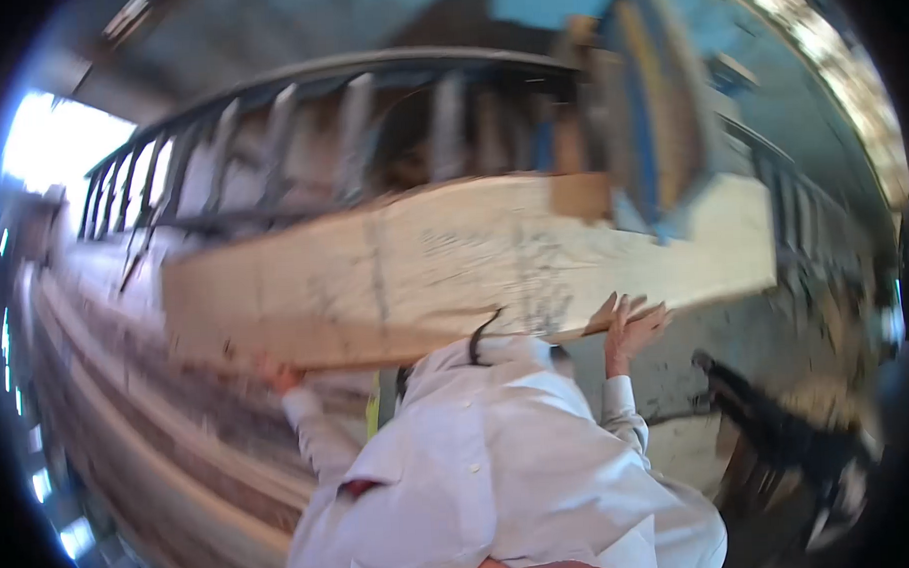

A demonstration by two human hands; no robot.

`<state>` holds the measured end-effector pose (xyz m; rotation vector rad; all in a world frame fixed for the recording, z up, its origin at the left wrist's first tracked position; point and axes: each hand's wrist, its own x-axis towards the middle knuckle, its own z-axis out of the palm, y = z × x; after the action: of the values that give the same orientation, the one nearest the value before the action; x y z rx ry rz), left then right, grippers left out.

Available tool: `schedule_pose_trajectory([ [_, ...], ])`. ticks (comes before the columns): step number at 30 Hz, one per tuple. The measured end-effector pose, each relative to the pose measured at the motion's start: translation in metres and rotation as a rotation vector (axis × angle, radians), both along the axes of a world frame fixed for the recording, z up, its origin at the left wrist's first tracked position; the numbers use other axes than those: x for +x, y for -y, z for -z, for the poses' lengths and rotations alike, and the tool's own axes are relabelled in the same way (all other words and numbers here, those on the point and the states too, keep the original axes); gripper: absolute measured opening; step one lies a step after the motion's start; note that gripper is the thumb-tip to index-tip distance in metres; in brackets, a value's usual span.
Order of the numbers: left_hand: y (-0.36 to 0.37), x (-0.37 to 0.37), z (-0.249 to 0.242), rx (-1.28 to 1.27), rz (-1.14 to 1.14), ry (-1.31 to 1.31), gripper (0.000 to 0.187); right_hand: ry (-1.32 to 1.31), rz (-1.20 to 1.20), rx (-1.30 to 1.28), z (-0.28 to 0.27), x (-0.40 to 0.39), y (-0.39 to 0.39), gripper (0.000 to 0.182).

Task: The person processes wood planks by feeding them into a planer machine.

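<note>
A long, wide, pale wooden board (453, 254) lies crosswise in front of me, with dark marks like writing on its face. My left hand (277, 372) is at the near edge toward the board's left end, blurred, its fingers closed on that edge. Toward the right part of the same edge is my right hand (634, 328), fingers stretched and apart, touching or very close to the wood. A small brown block (580, 196) and an upright piece with blue and tan stripes (654, 107) stand at the board's far right side.
Behind the board runs a dark railing with upright bars (354, 137). Long timber beams (169, 434) extend along the left. A dark object resembling a tool or machine part (790, 422) is at lower right. Motion blur hides detail.
</note>
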<state>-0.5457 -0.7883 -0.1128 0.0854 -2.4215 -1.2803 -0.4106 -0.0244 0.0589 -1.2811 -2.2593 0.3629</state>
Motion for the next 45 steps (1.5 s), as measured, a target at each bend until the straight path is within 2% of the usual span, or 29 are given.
schedule_pose_trajectory([
  [1,-0.001,-0.011,-0.013,-0.241,0.131,-0.096,0.079,-0.070,0.281,-0.030,0.021,0.023,-0.020,0.082],
  [2,-0.014,-0.008,-0.022,0.478,0.109,0.146,0.077,-0.319,0.429,-0.395,0.046,0.038,-0.037,0.085],
  [3,-0.038,-0.019,-0.041,0.388,0.050,0.127,0.067,-0.607,0.525,-0.747,0.055,0.041,-0.049,0.088],
  [4,-0.060,-0.029,-0.059,0.298,-0.012,0.111,0.059,-1.046,0.284,-1.175,0.050,0.042,-0.056,0.086],
  [5,-0.123,-0.043,-0.127,0.671,-0.240,0.357,0.057,-1.030,0.217,-1.082,0.048,0.024,-0.058,0.077],
  [6,-0.194,-0.057,-0.206,1.079,-0.567,0.496,0.058,-1.189,0.248,-0.883,0.032,-0.009,-0.050,0.068],
  [8,-0.155,-0.062,-0.125,0.927,-0.375,0.454,0.060,-1.342,0.347,-0.946,0.046,-0.017,-0.085,0.063],
  [10,-0.154,-0.078,-0.106,0.779,-0.210,0.400,0.063,-1.415,0.287,-0.884,0.049,-0.032,-0.112,0.049],
  [14,-0.247,-0.087,-0.167,0.851,-0.211,0.469,0.061,-1.416,0.317,-0.878,0.044,-0.041,-0.158,0.046],
  [16,-0.264,-0.100,-0.172,0.852,-0.318,0.477,0.057,-1.351,0.405,-0.901,0.027,-0.052,-0.175,0.045],
  [18,-0.275,-0.118,-0.171,0.940,-0.265,0.446,0.056,-1.360,0.429,-0.866,0.016,-0.066,-0.186,0.047],
  [20,-0.275,-0.145,-0.170,1.097,-0.161,0.394,0.053,-1.207,0.467,-0.789,-0.004,-0.076,-0.188,0.057],
  [21,-0.270,-0.167,-0.168,1.011,-0.202,0.396,0.053,-1.255,0.362,-0.803,0.039,-0.080,-0.215,0.063],
  [22,-0.265,-0.182,-0.168,0.920,-0.246,0.399,0.052,-1.250,0.366,-0.812,0.033,-0.086,-0.216,0.063],
  [23,-0.281,-0.184,-0.200,0.838,-0.187,0.465,0.052,-1.153,0.419,-0.715,0.021,-0.094,-0.208,0.064],
  [24,-0.276,-0.198,-0.199,0.842,-0.093,0.509,0.049,-1.049,0.459,-0.625,0.016,-0.103,-0.201,0.067],
  [25,-0.270,-0.212,-0.199,0.841,0.002,0.551,0.047,-0.473,0.493,-0.462,0.058,-0.095,-0.231,0.074],
  [26,-0.276,-0.208,-0.219,0.531,0.053,0.597,0.045,-0.249,0.389,-0.378,0.082,-0.090,-0.236,0.070],
  [27,-0.222,-0.241,-0.171,0.070,0.198,0.525,0.042,-0.139,0.268,-0.334,0.095,-0.079,-0.228,0.066],
  [28,-0.229,-0.238,-0.187,0.263,0.252,0.538,0.039,-0.142,0.174,-0.343,0.106,-0.073,-0.220,0.063],
  [30,-0.271,-0.224,-0.222,0.268,0.070,0.572,0.030,-0.356,0.068,-0.484,0.110,-0.069,-0.206,0.058],
  [31,-0.289,-0.210,-0.227,0.141,0.115,0.356,0.029,-0.652,0.135,-0.569,0.061,-0.080,-0.175,0.056],
  [32,-0.302,-0.206,-0.227,0.271,0.095,0.589,0.029,-0.627,0.007,-0.594,0.030,-0.080,-0.153,0.058],
  [33,-0.302,-0.208,-0.194,-0.174,0.111,0.300,0.030,-0.518,0.039,-0.560,0.030,-0.081,-0.152,0.061],
  [35,-0.363,-0.167,-0.253,-0.269,-0.048,0.324,0.038,-0.235,0.090,-0.419,0.054,-0.078,-0.163,0.057],
  [39,-0.391,-0.161,-0.204,-0.473,0.028,0.198,0.074,0.391,0.037,0.389,0.196,-0.067,-0.236,0.032],
  [41,-0.411,-0.146,-0.216,-0.574,0.108,0.162,0.081,0.441,0.018,0.539,0.201,-0.066,-0.236,0.028],
  [43,-0.420,-0.138,-0.216,-0.673,0.207,0.119,0.089,0.731,0.120,0.666,0.193,-0.066,-0.227,0.026],
  [45,-0.422,-0.138,-0.202,-0.647,0.386,0.091,0.100,0.697,0.013,0.052,0.155,-0.073,-0.216,0.066],
])
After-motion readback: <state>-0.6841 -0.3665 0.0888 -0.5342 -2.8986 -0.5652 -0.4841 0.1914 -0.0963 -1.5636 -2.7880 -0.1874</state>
